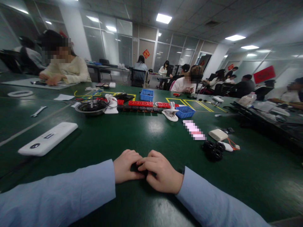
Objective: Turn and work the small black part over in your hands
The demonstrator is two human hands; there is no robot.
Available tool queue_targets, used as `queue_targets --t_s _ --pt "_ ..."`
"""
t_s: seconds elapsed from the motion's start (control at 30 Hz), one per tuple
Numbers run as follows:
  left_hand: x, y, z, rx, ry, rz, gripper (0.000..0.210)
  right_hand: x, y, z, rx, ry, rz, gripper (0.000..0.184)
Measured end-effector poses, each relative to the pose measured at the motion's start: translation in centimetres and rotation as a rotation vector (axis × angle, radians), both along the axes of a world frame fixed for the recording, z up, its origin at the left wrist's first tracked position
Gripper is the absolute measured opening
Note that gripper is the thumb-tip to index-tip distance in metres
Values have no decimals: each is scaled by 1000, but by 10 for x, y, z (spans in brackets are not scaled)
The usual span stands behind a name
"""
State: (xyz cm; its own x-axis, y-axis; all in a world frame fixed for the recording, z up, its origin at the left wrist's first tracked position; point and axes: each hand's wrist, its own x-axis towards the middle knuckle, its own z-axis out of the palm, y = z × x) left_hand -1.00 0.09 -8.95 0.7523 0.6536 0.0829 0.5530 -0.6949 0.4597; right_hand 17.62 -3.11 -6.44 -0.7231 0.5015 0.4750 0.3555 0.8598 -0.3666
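Blue sleeve point(208, 197), black rings point(213, 150) right of right hand point(161, 171)

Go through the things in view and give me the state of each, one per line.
Left hand: fingers curled, touching the right hand; grip unclear.
Right hand: fingers curled; grip unclear.
White device: lying flat, marked face up.
Wrench: lying flat.
Metal bowl: upright, holding dark items.
Near blue bin: upright, open-topped.
Far blue bin: upright, open-topped.
Black round parts: bunched together.
Ceiling light: on.
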Motion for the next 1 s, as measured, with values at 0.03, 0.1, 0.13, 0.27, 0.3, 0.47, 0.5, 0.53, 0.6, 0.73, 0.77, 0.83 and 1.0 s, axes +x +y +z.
queue_targets --t_s 0.03,0.1,0.13,0.27,0.3,0.47,0.5,0.53,0.6,0.73,0.77,0.83,1.0 --pt "0 0 0 4 -4 2 28 -1 0 -1 3 13 6 25" --pt "0 -1 1 13 -8 7 27 -2 0 -4 12 37 20 22" --pt "0 -1 1 15 -8 9 26 -3 -1 -5 15 45 26 22" --pt "1 -1 0 1 1 26 22 -6 -2 -9 27 88 45 25" --pt "1 -1 0 -3 2 36 22 -7 -2 -10 33 100 52 25" --pt "2 -1 1 -25 8 44 24 -8 -4 -13 44 117 36 26" --pt "2 -1 2 -30 6 42 24 -8 -4 -13 44 109 28 26" --pt "2 -1 3 -33 3 44 24 -7 -5 -14 46 99 21 26" --pt "2 -2 4 -35 4 45 23 -7 -5 -14 52 78 12 26" --pt "3 -2 3 -23 14 43 21 -6 -4 -15 76 43 11 26" --pt "3 -2 2 -17 9 48 22 -5 -4 -14 87 29 9 26" --pt "3 -3 2 -5 -2 54 22 -5 -4 -13 114 -6 4 26" --pt "2 -3 3 -5 -23 31 18 -2 -9 -4 136 53 62 24"
